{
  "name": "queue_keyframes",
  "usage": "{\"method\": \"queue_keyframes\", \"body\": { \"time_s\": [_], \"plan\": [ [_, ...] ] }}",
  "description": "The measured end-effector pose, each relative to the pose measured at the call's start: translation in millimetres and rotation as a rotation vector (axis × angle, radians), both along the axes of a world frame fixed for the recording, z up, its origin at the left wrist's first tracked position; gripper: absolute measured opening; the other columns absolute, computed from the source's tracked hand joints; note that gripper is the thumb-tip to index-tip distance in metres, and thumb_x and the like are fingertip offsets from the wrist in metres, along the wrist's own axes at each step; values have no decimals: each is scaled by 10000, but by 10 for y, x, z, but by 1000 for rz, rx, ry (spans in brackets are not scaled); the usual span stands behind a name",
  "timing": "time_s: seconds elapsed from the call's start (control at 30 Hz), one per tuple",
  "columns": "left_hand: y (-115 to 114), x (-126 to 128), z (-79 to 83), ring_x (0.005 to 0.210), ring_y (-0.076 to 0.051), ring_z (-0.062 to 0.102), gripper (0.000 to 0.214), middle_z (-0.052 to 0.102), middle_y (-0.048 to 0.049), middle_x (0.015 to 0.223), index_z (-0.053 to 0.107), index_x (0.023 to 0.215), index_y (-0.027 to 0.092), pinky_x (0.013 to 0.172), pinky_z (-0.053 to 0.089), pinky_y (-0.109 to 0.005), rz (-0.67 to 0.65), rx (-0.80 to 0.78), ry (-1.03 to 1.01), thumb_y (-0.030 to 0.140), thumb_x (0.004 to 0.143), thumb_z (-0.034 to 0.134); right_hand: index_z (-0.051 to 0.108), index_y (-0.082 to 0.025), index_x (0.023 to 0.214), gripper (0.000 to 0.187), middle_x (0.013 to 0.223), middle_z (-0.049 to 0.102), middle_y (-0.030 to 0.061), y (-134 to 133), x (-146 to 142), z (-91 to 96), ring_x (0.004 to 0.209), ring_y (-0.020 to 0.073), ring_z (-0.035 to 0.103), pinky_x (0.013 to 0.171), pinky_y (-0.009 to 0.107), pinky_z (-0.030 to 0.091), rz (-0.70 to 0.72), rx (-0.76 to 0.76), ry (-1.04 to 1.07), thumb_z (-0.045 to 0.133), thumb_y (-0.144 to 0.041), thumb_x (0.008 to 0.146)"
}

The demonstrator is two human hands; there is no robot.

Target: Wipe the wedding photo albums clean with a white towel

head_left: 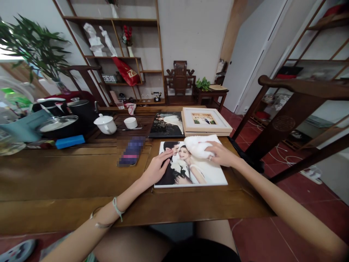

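A large photo print of a couple (201, 173) lies flat on the wooden table (68, 174) in front of me. My left hand (158, 167) rests on the print's left edge, fingers stretched flat. My right hand (222, 153) presses a white cloth (197, 146) against the print's upper part, fingers closed over it.
Behind the print lie a dark photo (166, 125) and a framed picture (205, 120). A blurred flat object (131, 151), a white teapot (105, 123), a cup (130, 122), pots (58, 123) and a blue block (70, 141) stand to the left. A wooden chair back (297, 98) rises at right.
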State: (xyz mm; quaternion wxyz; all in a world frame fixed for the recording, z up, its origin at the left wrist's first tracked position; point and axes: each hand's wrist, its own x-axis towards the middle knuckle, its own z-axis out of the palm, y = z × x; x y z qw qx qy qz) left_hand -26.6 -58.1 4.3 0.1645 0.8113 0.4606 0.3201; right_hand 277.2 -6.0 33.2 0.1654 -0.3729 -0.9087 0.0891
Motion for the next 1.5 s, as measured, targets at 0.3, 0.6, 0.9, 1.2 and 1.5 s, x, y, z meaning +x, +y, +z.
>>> {"method": "queue_keyframes", "body": {
  "time_s": [0.3,0.6,0.9,1.2,1.5],
  "plan": [
    [12,-10,-35,1280,-222,479,379,575,-97,1316,601,1222,139,1102,354,-427,-5,22,9,254,932,385,694,-161,854,273,1095,666,121,72,70,-2,1171,319,513,933,463,422,-72,-28,11,484,-132,683],
    [22,-6,-46,1293,-227,462,384,564,-102,1327,602,1220,133,1115,328,-443,-1,9,0,261,931,383,693,-203,966,416,1374,511,59,-1049,-206,202,1364,247,321,1147,478,159,360,-99,-66,495,-78,622],
    [30,-33,-57,1286,-216,472,379,572,-95,1319,594,1231,145,1112,336,-428,-17,41,23,254,934,385,703,-162,903,330,1337,533,128,-289,-134,87,1275,303,425,1013,466,368,123,-71,-27,510,-97,644],
    [12,-17,-29,1287,-216,470,379,568,-92,1325,590,1236,149,1107,343,-435,-9,31,25,247,935,380,701,-155,869,312,1347,515,153,-101,-84,-12,1245,329,450,1016,521,350,35,42,-13,508,-104,630],
    [22,-9,-57,1292,-220,464,372,566,-85,1328,602,1219,160,1112,334,-448,1,9,3,244,927,387,685,-208,989,452,1392,492,45,-1140,-261,91,1384,268,272,1141,524,149,326,-1,-57,496,-81,598]
  ]
}}
